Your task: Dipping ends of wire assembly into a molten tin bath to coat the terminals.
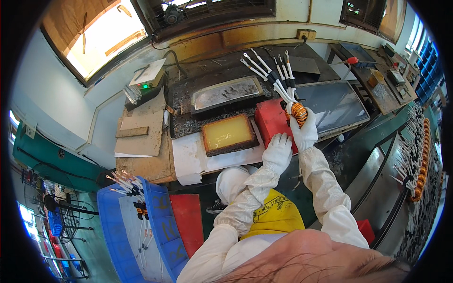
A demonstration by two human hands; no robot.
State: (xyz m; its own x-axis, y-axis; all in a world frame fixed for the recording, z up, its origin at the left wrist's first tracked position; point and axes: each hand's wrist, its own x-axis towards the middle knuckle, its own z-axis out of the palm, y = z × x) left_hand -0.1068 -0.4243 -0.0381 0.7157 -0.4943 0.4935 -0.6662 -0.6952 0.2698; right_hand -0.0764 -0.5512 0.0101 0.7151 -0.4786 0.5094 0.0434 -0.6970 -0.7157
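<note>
One orange-and-black coil (299, 112), grasped in the white-gloved right hand (306, 131), thumb and fingers closed round its lower side; position just beside the right edge of a red box (270, 115), near the middle of the bench. From the coil, a bundle of white leads (286, 93), fanned up and away in two groups, dark bands about each, metal lugs (244, 60) at the tips. Also one white-gloved left hand (278, 153), palm down against the near part of the red box, fingers extended, clasping nothing. Left of the box, one rectangular brown-rimmed tray (231, 148) of yellow contents, set on white paper (188, 160). Behind that tray, one dark-walled rectangular pot (229, 109), silvery and mottled on top. Right of the coil, one broad shallow tray (335, 106), grey and glossy. Farther left, one control box (150, 74) with green lights; nearer, cardboard (140, 147) with a wooden strip (132, 132) across it. Below, at lower left, one blue bin (108, 231) containing further coils (140, 210) with white leads; just beside it, one red panel (185, 217). At far right, a long row of orange coils (421, 162), leads outspread. Beyond, one side table (389, 97) bearing a blue tray (351, 50); on the wall, one yellowish socket (306, 34).
</note>
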